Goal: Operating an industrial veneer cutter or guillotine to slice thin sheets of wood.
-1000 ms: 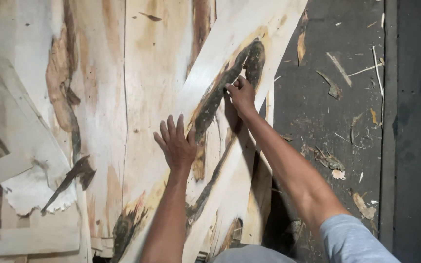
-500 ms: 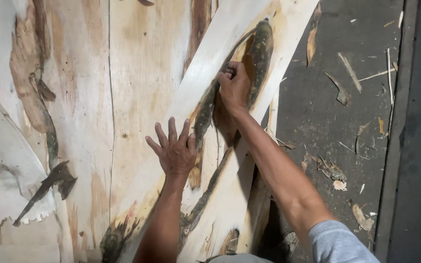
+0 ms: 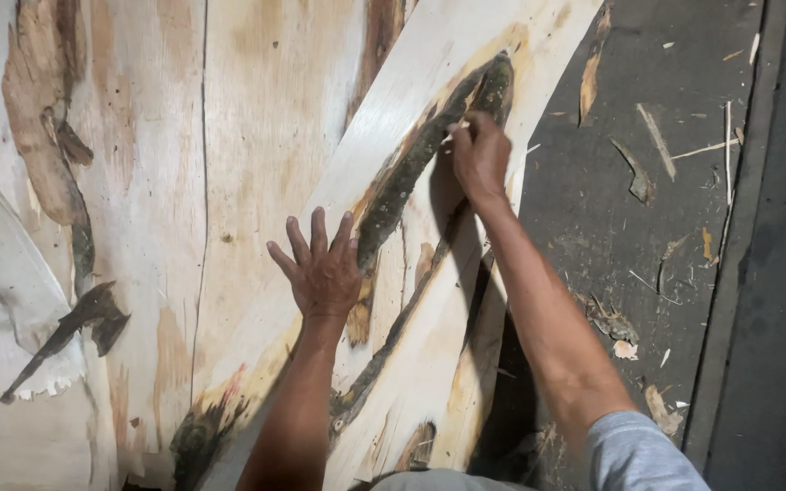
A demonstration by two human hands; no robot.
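Note:
A long pale sheet of wood veneer (image 3: 429,82) lies slanted across a stack of similar sheets, with a dark strip of bark (image 3: 411,173) running down its middle. My left hand (image 3: 320,268) rests flat on this sheet, fingers spread, just left of the bark strip. Farther up the sheet, my right hand (image 3: 478,156) has its fingers curled closed at the upper part of the bark strip; something small and thin shows at the fingers, but what it is I cannot tell.
Wide veneer sheets (image 3: 229,136) with brown streaks and ragged edges cover the left and centre. A torn whitish sheet (image 3: 2,300) lies at the far left. To the right is a dark floor (image 3: 648,236) strewn with wood slivers, bordered by a dark beam (image 3: 757,273).
My right hand has moved farther up the slanted sheet along the bark strip. The left hand has kept its flat, spread hold on the sheet. The view has shifted slightly.

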